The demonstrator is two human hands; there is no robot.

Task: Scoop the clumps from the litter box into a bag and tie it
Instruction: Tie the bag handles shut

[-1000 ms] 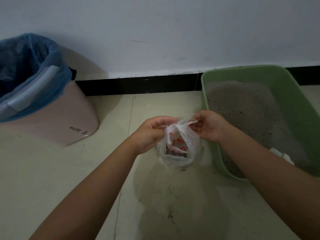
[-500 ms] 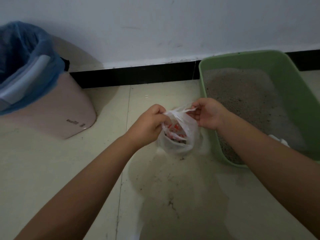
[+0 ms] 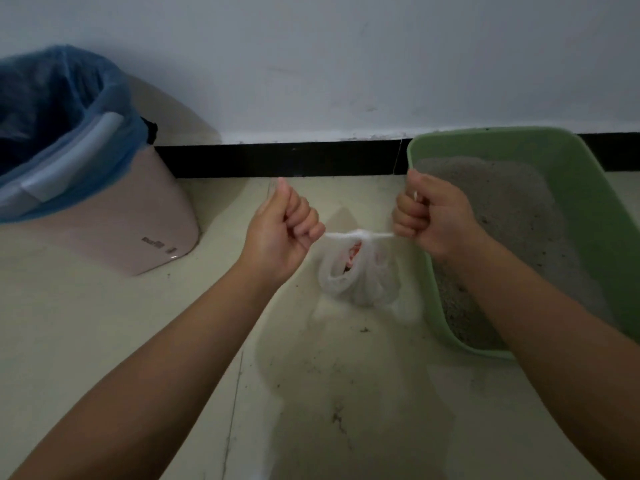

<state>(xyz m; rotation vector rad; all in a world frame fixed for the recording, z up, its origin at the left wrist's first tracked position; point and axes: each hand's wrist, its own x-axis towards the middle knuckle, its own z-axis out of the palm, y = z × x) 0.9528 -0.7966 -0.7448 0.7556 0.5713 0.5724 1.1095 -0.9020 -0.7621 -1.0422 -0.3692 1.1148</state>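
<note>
A small white plastic bag [image 3: 360, 278] with red print hangs just above the floor between my hands. Its two handles are stretched out sideways from a knot at the top. My left hand [image 3: 282, 233] grips the left handle in a fist. My right hand [image 3: 431, 218] grips the right handle in a fist, with a white end sticking out by the thumb. The green litter box [image 3: 588, 209], filled with grey litter, stands on the floor at the right, behind my right forearm. No scoop shows.
A pink waste bin [image 3: 138, 209] lined with a blue bag stands at the left against the white wall. A black skirting strip [image 3: 284, 159] runs along the wall. Specks of litter lie scattered on the pale tiled floor [image 3: 346, 410] below the bag.
My hands have pulled apart, left hand to the left and right hand to the right. The bag's handles went from bunched over its mouth to stretched tight across a knot.
</note>
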